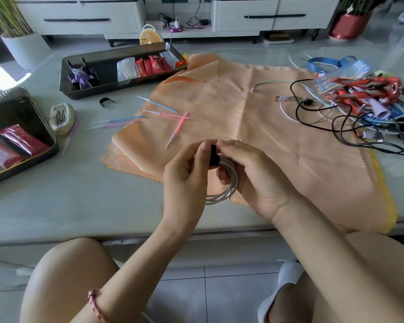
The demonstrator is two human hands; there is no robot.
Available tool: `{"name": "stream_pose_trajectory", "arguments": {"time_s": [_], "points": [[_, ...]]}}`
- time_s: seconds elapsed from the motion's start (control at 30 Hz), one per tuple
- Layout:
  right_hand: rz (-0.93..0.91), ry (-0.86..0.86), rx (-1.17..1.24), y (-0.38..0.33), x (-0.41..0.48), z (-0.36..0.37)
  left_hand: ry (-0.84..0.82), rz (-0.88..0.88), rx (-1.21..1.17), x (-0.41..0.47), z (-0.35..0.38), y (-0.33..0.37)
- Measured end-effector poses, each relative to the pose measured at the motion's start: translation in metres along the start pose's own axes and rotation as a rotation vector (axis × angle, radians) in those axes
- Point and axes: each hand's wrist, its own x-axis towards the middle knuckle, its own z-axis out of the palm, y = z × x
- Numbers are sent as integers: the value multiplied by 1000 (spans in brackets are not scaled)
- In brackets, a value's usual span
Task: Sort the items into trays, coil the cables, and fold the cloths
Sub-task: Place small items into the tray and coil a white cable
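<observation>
Both hands hold a coiled white cable (pixel 229 190) just above the table's near edge. My left hand (pixel 184 180) pinches a black strap (pixel 213 155) wrapped over the top of the coil. My right hand (pixel 254 178) grips the coil, with fingers through its loop. A large orange cloth (pixel 254 127) lies spread under the hands, with another orange cloth beneath it. A tangle of black and white cables (pixel 336 117) sits on the cloth's right side. Several thin pink and blue sticks (pixel 163 115) lie at the cloth's left edge.
A dark tray (pixel 98 89) at the back left holds a purple toy, red packets and a clear packet. A second tray (pixel 42 134) at the far left holds red packets. A small cream pouch (pixel 62 117) and a black clip (pixel 105 101) lie between them. Red and blue lanyards (pixel 359 89) pile at the right.
</observation>
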Motion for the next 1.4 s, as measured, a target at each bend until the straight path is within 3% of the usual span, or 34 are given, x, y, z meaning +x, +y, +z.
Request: {"name": "stream_pose_trajectory", "arguments": {"time_s": [0.3, 0.43, 0.57, 0.77, 0.87, 0.97, 1.07, 1.17, 1.23, 1.4], "points": [[-4, -83, 51, 6, -2, 5, 1, -133, -79, 3, -12, 3], [-56, -33, 65, 8, -2, 10, -47, -223, -106, 4, -15, 6], [-415, 158, -442, 26, -7, 21, -29, -494, -207, 14, -25, 1], [-598, -14, -867, 25, 18, 45, 90, -471, -261, 58, -60, 6], [-596, -11, -954, 20, 39, 62, 156, -483, -369, 75, -79, 3], [-569, -15, -823, 13, 70, 91, 222, -506, -473, 97, -102, 3], [-452, 19, -697, 4, 111, 116, 189, -516, -533, 116, -124, 11], [-354, 56, -679, 2, 164, 135, 130, -493, -319, 124, -152, 9], [-282, 123, -615, 0, 206, 149, 179, -480, -220, 125, -171, 7], [-271, 250, -675, 3, 315, 186, 254, -557, -184, 143, -201, -8]]}}
